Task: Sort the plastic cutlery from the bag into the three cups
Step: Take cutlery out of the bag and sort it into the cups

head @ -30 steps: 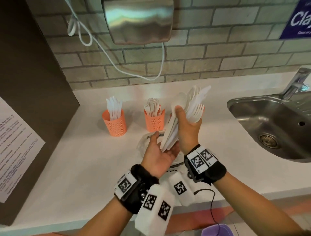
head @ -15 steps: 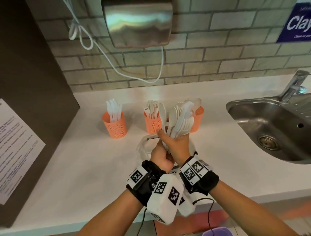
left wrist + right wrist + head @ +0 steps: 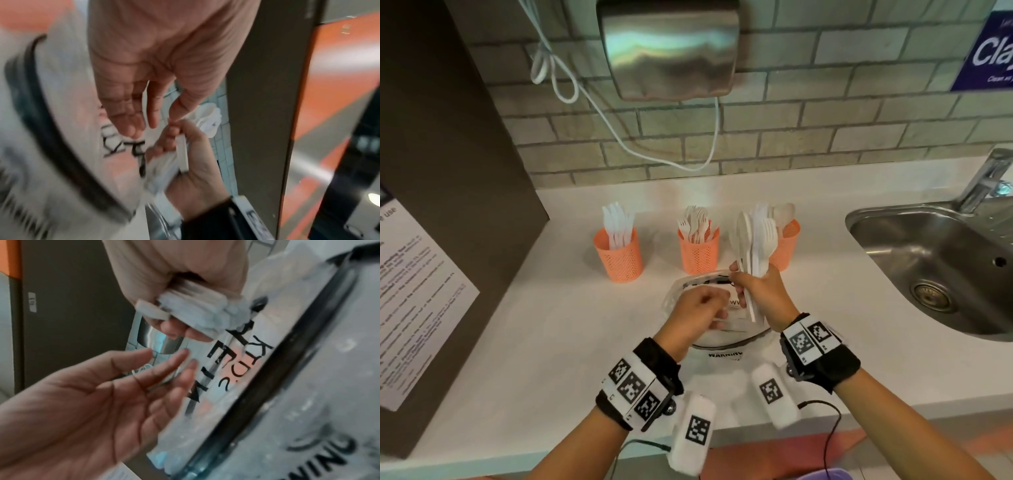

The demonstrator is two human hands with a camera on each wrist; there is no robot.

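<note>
Cutlery (image 3: 755, 250) mixed, white, bunched upright at frame centre, clamped in right hand (image 3: 762, 294) above clear bag (image 3: 736, 339) on white surface (image 3: 524, 342). Left hand (image 3: 693, 313) just left of it, fingers (image 3: 164, 368) loosely apart, holding nothing. Behind, left to right: knife cup (image 3: 619, 257), fork cup (image 3: 698, 253), spoon cup (image 3: 787, 245).

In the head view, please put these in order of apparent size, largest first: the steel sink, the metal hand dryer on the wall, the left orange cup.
1. Steel sink, although the frame edge cuts it off.
2. Hand dryer, close to the sink in apparent size, so their order is uncertain.
3. Left orange cup, clearly the smallest.
</note>
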